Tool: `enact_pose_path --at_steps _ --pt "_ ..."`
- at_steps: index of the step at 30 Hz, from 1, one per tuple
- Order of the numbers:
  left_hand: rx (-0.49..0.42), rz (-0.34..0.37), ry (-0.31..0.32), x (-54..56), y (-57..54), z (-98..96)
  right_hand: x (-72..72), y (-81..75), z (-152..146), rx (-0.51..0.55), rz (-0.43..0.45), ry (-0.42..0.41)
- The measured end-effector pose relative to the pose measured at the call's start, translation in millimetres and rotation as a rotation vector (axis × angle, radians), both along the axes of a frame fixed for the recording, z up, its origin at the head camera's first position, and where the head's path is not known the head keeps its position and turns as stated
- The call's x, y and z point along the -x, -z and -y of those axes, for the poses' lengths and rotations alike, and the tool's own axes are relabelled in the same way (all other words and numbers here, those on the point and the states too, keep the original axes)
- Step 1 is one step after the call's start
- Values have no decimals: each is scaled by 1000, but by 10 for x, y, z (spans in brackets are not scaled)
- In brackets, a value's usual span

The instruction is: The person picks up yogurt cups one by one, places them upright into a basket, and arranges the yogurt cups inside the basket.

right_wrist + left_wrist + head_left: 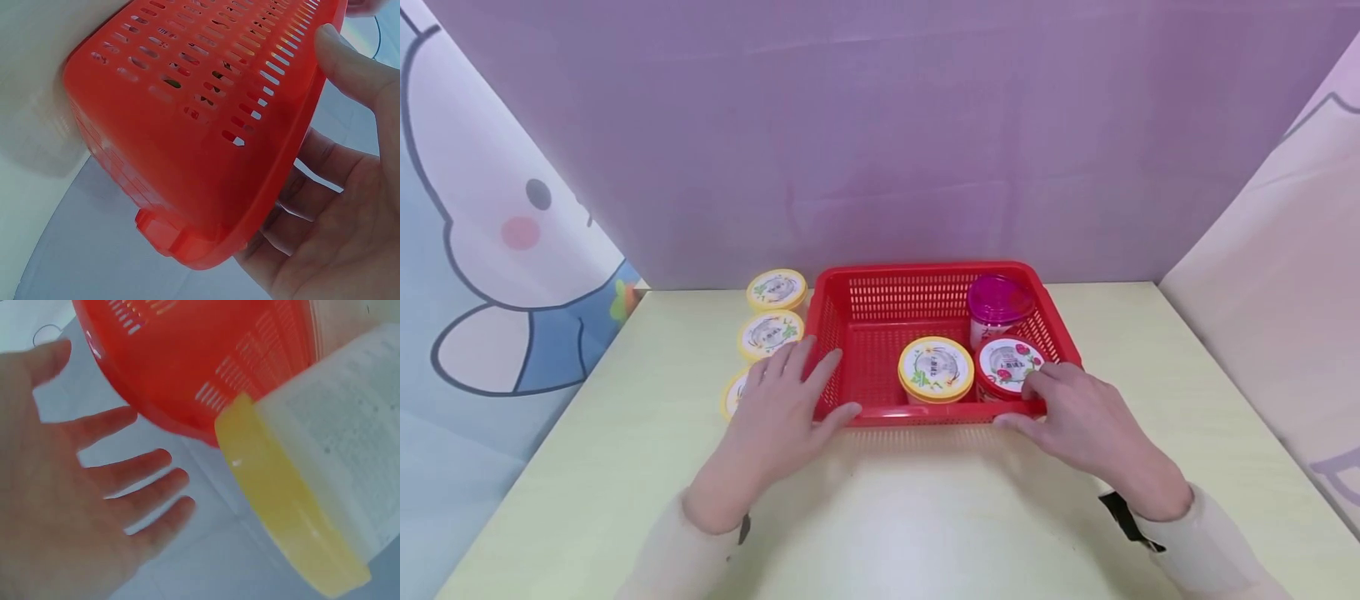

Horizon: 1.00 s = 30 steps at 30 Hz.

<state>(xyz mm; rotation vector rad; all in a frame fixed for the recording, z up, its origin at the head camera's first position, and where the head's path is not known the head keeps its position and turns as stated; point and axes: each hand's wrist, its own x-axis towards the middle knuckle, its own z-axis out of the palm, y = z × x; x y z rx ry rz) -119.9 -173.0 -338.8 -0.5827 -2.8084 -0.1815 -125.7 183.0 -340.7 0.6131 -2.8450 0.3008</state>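
Observation:
A red plastic basket [880, 412] sits on the table with three lidded tubs inside. One has a yellow lid [936, 369], another a red lid [1011, 360], and the third a purple lid [998, 300]. My right hand [1086, 421] grips the basket's front right rim, thumb outside and fingers over the edge by the red-lidded tub; the right wrist view shows this rim [284, 169] between thumb and fingers. Spread fingers mark my left hand [775, 417], beside the basket's front left corner and holding nothing. It partly covers a yellow-lidded tub [733, 393].
Behind that tub, two more yellow-lidded tubs [771, 333] [777, 289] line the basket's left side. A purple cloth backdrop [910, 150] rises behind the pale table [910, 517]. Printed cloth panels [512, 250] flank both sides.

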Motion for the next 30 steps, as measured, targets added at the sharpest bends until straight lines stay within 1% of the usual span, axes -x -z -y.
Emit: enact_pose_path --at_steps 2,6,10,14,17,20,26,30 --pt "11 34 -22 13 -1 40 1 2 -4 -2 -2 -1" --pt "0 133 -68 36 -32 129 0 7 -10 -5 -5 -2" --pt "-19 238 -88 48 -91 228 -6 10 -12 -5 -8 -1" --pt "-20 307 -113 53 -150 320 -10 15 -5 -1 -17 -6" --pt "-22 338 -135 57 -174 370 -11 19 3 1 -22 -10" --pt "-19 359 -167 65 -171 399 -11 20 7 0 -20 -10" --pt "-8 391 -237 106 -114 427 -9 20 7 -6 -12 -6" --pt "-2 401 -260 140 -71 442 -8 15 6 -8 -7 -3"
